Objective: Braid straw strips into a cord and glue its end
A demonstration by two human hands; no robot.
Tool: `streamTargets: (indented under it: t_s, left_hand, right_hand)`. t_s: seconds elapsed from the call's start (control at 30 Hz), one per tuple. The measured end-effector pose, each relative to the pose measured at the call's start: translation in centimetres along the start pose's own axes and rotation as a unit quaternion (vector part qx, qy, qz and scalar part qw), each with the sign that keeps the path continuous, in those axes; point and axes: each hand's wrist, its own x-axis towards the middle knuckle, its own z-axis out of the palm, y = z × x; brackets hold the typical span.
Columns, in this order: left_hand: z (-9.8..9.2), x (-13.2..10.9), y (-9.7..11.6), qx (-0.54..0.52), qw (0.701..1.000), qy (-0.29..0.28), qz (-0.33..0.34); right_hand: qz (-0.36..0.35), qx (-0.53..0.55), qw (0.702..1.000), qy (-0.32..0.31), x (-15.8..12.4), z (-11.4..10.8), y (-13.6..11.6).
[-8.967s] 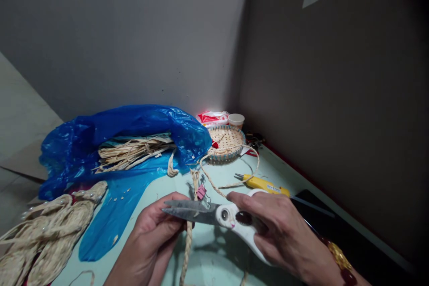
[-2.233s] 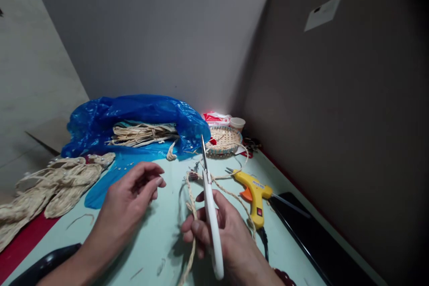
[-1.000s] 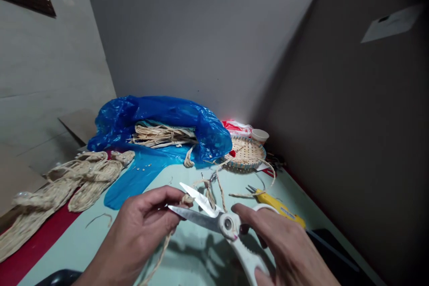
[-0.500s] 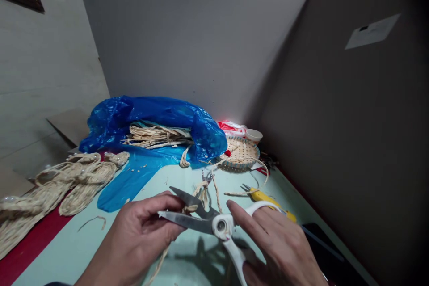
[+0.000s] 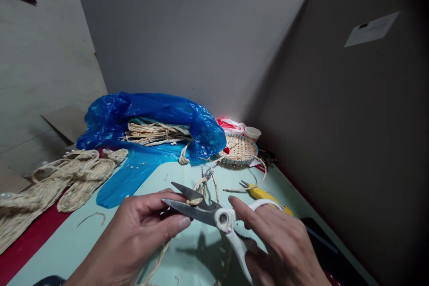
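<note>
White-handled scissors [image 5: 225,220] sit in my right hand [image 5: 279,243], the thumb and fingers in the handle loops and the index finger stretched along the pivot. Their blades are partly apart. Between the blades lies the end of a pale straw cord [image 5: 195,202]. My left hand [image 5: 147,225] pinches this cord between thumb and fingers, right beside the blade tips. A twisted length of cord [image 5: 159,261] hangs below the left hand. Just beyond the blades, a looped cord [image 5: 203,183] lies by a small metal tool, partly hidden.
Woven straw slippers [image 5: 87,176] lie at the left. A blue plastic bag [image 5: 157,105] with straw bundles [image 5: 157,133] stands at the back. Right of it are a shallow woven basket [image 5: 239,149] and a white cup [image 5: 252,132]. Yellow-handled pliers [image 5: 264,194] rest beyond my right hand.
The scissor blades have closed slightly around the cord end. My left thumb has stretched further towards the blades. The view has shifted a little.
</note>
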Motion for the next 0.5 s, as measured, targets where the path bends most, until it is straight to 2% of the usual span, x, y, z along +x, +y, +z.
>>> streamTargets:
  t_s: [0.2,0.33,0.4,0.5]
  left_hand:
    - [0.0,-0.1,0.1,0.0,1.0,0.0,-0.014]
    - [-0.1,0.1,0.2,0.055,0.997,-0.029,0.052]
    - [-0.1,0.3,0.0,0.072,0.995,-0.026,0.071]
    - [0.1,0.4,-0.6,0.053,0.998,0.006,0.028]
  right_hand:
    - [0.002,0.027,1.0,-0.002,-0.2,0.2,-0.1]
    - [0.007,0.052,0.999,-0.013,-0.5,0.4,-0.1]
    - [0.019,0.068,0.997,-0.023,-0.5,0.7,-0.1]
    - [0.071,0.121,0.989,-0.05,-0.3,1.1,-0.2]
